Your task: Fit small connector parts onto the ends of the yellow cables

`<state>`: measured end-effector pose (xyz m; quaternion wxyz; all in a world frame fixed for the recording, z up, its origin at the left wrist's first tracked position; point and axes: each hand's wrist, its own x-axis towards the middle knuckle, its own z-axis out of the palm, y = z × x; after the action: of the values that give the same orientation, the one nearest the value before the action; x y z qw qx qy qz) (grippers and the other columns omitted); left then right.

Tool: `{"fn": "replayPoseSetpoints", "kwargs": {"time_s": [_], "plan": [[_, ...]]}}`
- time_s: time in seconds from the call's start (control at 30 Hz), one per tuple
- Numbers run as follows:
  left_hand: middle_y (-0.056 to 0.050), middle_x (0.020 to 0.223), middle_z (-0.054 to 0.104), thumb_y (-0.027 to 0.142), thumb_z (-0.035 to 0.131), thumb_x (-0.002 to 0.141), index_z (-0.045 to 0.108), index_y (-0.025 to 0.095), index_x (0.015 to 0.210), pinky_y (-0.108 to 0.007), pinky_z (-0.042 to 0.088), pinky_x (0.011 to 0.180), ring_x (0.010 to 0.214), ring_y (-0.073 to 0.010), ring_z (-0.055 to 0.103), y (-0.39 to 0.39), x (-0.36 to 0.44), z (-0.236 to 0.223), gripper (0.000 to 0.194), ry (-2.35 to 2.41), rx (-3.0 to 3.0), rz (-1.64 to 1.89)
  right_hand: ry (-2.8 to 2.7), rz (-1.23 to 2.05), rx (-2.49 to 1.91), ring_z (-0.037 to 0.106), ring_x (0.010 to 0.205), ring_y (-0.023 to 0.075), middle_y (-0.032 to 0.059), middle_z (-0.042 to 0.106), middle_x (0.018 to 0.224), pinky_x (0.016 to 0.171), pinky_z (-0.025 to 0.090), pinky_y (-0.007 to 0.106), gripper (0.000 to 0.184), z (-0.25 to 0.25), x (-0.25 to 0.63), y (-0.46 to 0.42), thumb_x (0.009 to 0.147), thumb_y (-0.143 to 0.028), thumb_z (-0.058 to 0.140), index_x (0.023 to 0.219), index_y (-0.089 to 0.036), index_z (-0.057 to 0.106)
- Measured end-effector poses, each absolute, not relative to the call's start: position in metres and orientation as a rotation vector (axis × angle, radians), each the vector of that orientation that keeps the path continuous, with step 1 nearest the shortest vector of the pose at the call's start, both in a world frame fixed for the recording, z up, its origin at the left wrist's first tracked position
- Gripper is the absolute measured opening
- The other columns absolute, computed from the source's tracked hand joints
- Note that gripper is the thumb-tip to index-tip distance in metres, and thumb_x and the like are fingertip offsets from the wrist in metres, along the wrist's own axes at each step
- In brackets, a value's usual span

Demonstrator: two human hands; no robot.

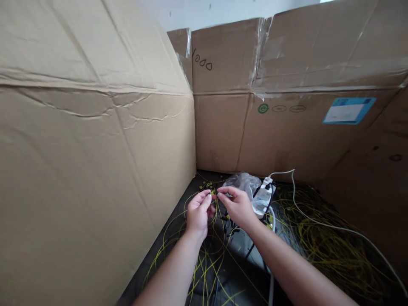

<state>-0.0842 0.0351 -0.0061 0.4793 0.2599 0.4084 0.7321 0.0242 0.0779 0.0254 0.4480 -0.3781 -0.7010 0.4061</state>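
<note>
Both hands meet above a dark surface, fingertips nearly touching. My left hand is pinched closed around a small piece too tiny to name, with some yellow showing at the fingertips. My right hand pinches at the same spot from the other side; what lies between its finger and thumb is too small to make out. Thin yellow wires loop beneath and in front of the hands. Just beyond the fingertips lie several small yellow and black parts. Small black pieces are scattered under my right wrist.
A white power strip with plugs lies right of the hands, beside a clear plastic bag. A white cable runs off to the right. A large tangle of yellow wire fills the right side. Tall cardboard walls surround the surface.
</note>
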Motion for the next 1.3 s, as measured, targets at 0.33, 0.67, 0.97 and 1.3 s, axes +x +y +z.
{"fn": "replayPoseSetpoints", "kwargs": {"time_s": [0.33, 0.67, 0.97, 1.3], "plan": [[0.000, 0.067, 0.057, 0.032, 0.068, 0.066, 0.059, 0.015, 0.090, -0.018, 0.033, 0.042, 0.054, -0.0086, 0.052, 0.036, -0.078, -0.005, 0.031, 1.047, 0.707, 1.745, -1.618, 1.137, -0.871, 0.061, 0.074, 0.0153, 0.0061, 0.066, 0.080, 0.068, 0.048, 0.027, 0.022, 0.005, 0.025, 0.081, 0.073, -0.030, 0.057, 0.085, -0.013, 0.064], [0.001, 0.058, 0.055, 0.031, 0.067, 0.068, 0.058, 0.014, 0.092, -0.018, 0.032, 0.042, 0.049, -0.0075, 0.048, 0.035, -0.080, -0.005, 0.031, 1.045, 0.716, 1.732, -1.605, 1.116, -0.878, 0.060, 0.073, 0.0150, 0.0063, 0.066, 0.080, 0.069, 0.047, 0.027, 0.023, 0.007, 0.025, 0.080, 0.072, -0.029, 0.058, 0.086, -0.013, 0.065], [0.002, 0.055, 0.053, 0.033, 0.067, 0.067, 0.058, 0.013, 0.094, -0.017, 0.030, 0.042, 0.048, -0.0063, 0.046, 0.034, -0.080, -0.007, 0.034, 1.062, 0.724, 1.724, -1.596, 1.120, -0.875, 0.060, 0.074, 0.0154, 0.0062, 0.067, 0.082, 0.069, 0.047, 0.027, 0.022, 0.006, 0.025, 0.079, 0.072, -0.029, 0.058, 0.086, -0.013, 0.065], [0.002, 0.053, 0.054, 0.032, 0.067, 0.067, 0.059, 0.013, 0.092, -0.017, 0.030, 0.042, 0.047, -0.0065, 0.046, 0.036, -0.081, -0.008, 0.032, 1.062, 0.750, 1.727, -1.599, 1.125, -0.848, 0.060, 0.073, 0.0154, 0.0057, 0.066, 0.080, 0.068, 0.047, 0.026, 0.020, 0.004, 0.026, 0.080, 0.072, -0.028, 0.059, 0.085, -0.014, 0.065]]}}
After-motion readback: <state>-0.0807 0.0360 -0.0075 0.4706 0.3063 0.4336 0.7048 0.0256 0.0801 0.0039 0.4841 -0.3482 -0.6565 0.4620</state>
